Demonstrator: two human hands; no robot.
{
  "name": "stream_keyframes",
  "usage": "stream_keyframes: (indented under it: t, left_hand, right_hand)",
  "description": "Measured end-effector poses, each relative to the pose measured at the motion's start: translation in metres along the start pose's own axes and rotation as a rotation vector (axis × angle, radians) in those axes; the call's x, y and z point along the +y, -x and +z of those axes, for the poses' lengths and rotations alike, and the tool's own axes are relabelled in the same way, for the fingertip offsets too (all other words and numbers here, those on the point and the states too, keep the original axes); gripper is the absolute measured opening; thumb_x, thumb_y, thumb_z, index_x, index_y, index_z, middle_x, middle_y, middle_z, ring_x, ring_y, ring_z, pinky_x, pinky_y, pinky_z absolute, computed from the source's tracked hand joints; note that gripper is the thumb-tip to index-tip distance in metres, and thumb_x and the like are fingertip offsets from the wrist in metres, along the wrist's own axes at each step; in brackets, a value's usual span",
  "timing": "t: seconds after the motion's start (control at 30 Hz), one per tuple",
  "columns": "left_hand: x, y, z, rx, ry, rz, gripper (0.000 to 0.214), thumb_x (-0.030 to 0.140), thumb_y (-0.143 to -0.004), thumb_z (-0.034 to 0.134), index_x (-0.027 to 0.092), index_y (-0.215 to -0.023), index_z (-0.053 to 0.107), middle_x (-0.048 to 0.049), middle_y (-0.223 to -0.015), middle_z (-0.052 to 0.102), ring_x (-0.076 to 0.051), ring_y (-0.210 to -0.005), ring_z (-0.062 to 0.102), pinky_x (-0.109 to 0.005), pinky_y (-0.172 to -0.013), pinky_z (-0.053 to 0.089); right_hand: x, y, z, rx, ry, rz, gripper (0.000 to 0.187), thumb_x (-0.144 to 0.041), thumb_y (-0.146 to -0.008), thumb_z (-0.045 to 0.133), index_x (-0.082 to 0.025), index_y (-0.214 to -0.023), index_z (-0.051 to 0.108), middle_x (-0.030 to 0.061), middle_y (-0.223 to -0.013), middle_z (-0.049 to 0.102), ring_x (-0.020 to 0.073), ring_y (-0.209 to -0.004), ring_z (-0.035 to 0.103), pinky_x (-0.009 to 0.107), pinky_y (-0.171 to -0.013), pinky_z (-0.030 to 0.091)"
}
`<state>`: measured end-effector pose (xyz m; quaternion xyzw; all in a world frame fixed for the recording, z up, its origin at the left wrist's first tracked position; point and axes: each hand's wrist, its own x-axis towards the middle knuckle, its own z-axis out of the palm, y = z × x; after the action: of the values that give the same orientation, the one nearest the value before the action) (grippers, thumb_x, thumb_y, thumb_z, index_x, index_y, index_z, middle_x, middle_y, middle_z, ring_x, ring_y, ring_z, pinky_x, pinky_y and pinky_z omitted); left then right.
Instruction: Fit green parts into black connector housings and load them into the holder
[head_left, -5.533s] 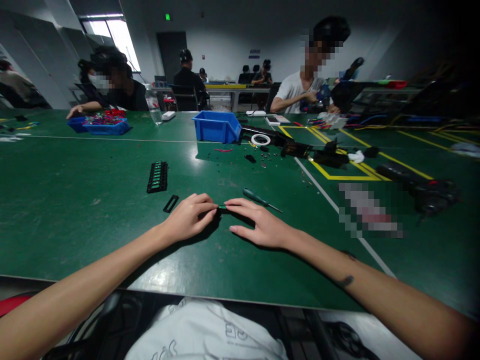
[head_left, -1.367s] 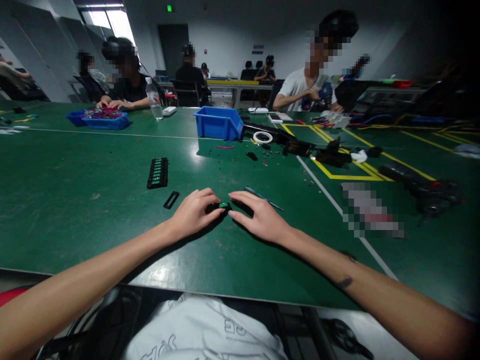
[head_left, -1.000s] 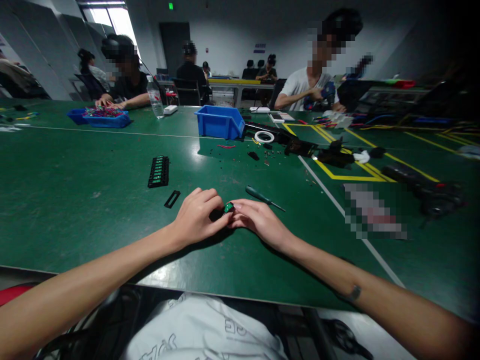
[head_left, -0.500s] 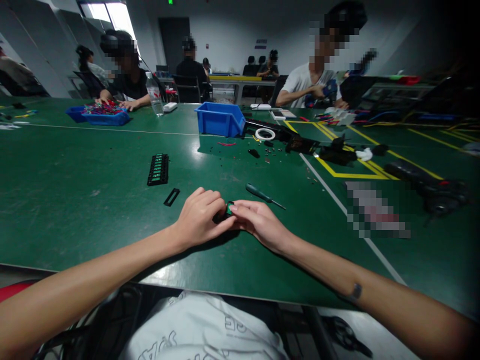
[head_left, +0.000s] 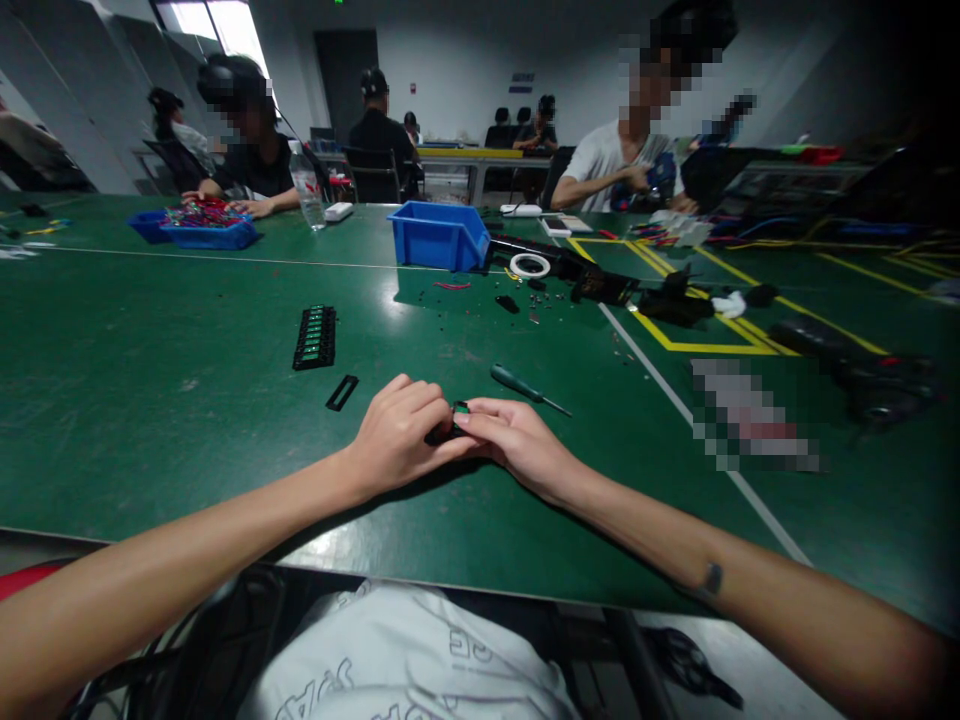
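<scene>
Between my fingers is a small black piece with a green board, mostly covered by both hands. My left hand is closed on its left side, fingers curled. Thumb and fingers of my right hand pinch it from the right. Left of my hands lies a thin black rectangular frame with an open middle. Beyond it sits a row of black pieces with green boards, lined up side by side. A screwdriver with a dark green handle lies just beyond my right hand.
A blue bin stands farther back, with a white ring, scraps and black parts to its right. Two co-workers sit across the green table; a blue tray of wires is before the left one. A water bottle stands nearby.
The right thumb has shifted slightly on the small piece, and less of its green face shows. Both hands otherwise stay in place.
</scene>
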<state>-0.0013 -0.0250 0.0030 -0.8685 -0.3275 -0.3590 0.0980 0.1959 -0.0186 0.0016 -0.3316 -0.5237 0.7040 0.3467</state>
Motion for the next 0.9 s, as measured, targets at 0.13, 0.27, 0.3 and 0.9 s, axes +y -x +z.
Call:
stream_keyframes:
  t: [0.13,0.27,0.3,0.9]
  left_hand:
    - [-0.002,0.002,0.001,-0.003,0.011,0.005,0.035,0.044,-0.096,0.066,0.017,-0.075,0.055,-0.0008,-0.072,0.06,-0.014,-0.067,0.049,-0.033,-0.069,0.033]
    - [-0.002,0.004,-0.001,-0.041,0.057,-0.001,0.032,0.042,-0.092,0.071,0.017,-0.078,0.057,-0.0012,-0.075,0.06,-0.015,-0.069,0.05,-0.034,-0.07,0.033]
    - [-0.002,0.004,-0.003,-0.052,0.08,-0.008,0.032,0.042,-0.091,0.072,0.017,-0.078,0.057,-0.0013,-0.075,0.06,-0.015,-0.07,0.051,-0.034,-0.071,0.034]
    - [-0.018,-0.003,-0.001,-0.284,1.172,-0.635,0.028,0.04,-0.092,0.071,0.015,-0.103,0.063,-0.0019,-0.089,0.064,-0.013,-0.076,0.061,-0.026,-0.072,0.049]
  right_hand:
    - [-0.002,0.001,0.0,-0.009,0.013,-0.008,0.031,-0.041,-0.085,0.079,-0.016,-0.081,0.06,-0.0056,-0.071,0.05,0.0078,-0.062,0.045,0.022,-0.057,0.032]
    - [-0.001,0.001,0.0,0.002,0.013,-0.016,0.03,-0.039,-0.083,0.081,-0.016,-0.083,0.062,-0.0055,-0.071,0.054,0.0069,-0.06,0.046,0.021,-0.053,0.031]
    - [0.0,0.0,0.0,0.005,0.005,-0.019,0.03,-0.039,-0.082,0.082,-0.016,-0.085,0.063,-0.0052,-0.072,0.057,0.0071,-0.061,0.049,0.021,-0.053,0.032]
    - [-0.002,-0.001,0.002,-0.047,0.137,-0.055,0.038,-0.044,-0.078,0.084,-0.013,-0.097,0.073,0.0072,-0.089,0.077,0.0149,-0.075,0.07,0.029,-0.072,0.057]
